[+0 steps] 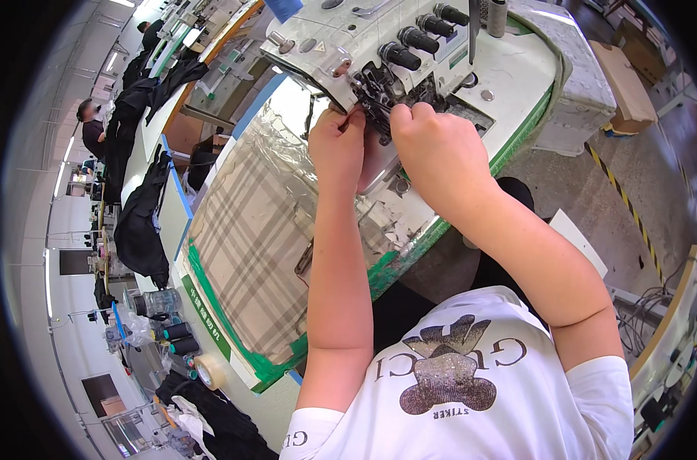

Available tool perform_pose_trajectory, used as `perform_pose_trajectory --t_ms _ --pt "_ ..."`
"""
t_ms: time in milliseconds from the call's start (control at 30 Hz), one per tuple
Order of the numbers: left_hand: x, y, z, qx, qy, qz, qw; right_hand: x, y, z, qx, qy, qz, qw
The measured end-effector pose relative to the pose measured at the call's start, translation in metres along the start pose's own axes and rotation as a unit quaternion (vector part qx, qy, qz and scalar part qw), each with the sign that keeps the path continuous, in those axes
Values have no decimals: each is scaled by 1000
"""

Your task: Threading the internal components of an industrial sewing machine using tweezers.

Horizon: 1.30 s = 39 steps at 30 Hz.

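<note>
An overlock sewing machine (310,32) with a pale, worn body stands in front of me. Black tension knobs (419,38) line its upper side. Both hands are at its dark needle and looper mechanism (377,98). My left hand (337,147) is closed in a pinch just left of those metal parts. On the right side of the mechanism, my right hand (439,146) is closed, knuckles up and fingers curled in against it. Whatever either hand pinches is hidden by the fingers or too small to make out.
Left of the machine lies a plaid work surface (245,253) under clear plastic, edged with green tape. A tape roll (209,371) and black thread cones (178,331) sit beyond it. Dark garments (143,222) hang farther left, near other people. A cardboard box (623,84) stands at right.
</note>
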<state>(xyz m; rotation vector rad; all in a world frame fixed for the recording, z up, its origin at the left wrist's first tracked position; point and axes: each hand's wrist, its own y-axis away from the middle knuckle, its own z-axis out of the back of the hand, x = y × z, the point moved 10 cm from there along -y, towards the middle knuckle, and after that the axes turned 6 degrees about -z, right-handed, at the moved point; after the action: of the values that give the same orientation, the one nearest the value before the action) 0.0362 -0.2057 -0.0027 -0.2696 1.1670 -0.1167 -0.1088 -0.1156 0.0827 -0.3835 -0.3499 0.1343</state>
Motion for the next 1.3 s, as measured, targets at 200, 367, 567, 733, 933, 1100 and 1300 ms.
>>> perform_pose_trajectory --t_ms 200,367,567,733,933,1100,1300 --pt "5 -3 1 -14 26 13 999 3 2 3 -18 29 26 999" --pt "20 -3 1 -51 157 81 983 0 8 10 -29 21 27 999" --pt "11 1 -5 -64 215 124 966 -20 29 21 -31 8 10 999" --pt "16 0 -6 -40 206 157 965 -40 47 25 -15 -42 -23 999" --pt "17 -1 -9 -31 214 172 961 -68 63 23 -8 -82 -55 995" --pt "3 -5 10 -34 -103 43 993 -87 75 25 -15 -116 -72 991" --pt "-30 18 19 -64 -217 -95 969 -91 78 25 -31 -196 -76 977"
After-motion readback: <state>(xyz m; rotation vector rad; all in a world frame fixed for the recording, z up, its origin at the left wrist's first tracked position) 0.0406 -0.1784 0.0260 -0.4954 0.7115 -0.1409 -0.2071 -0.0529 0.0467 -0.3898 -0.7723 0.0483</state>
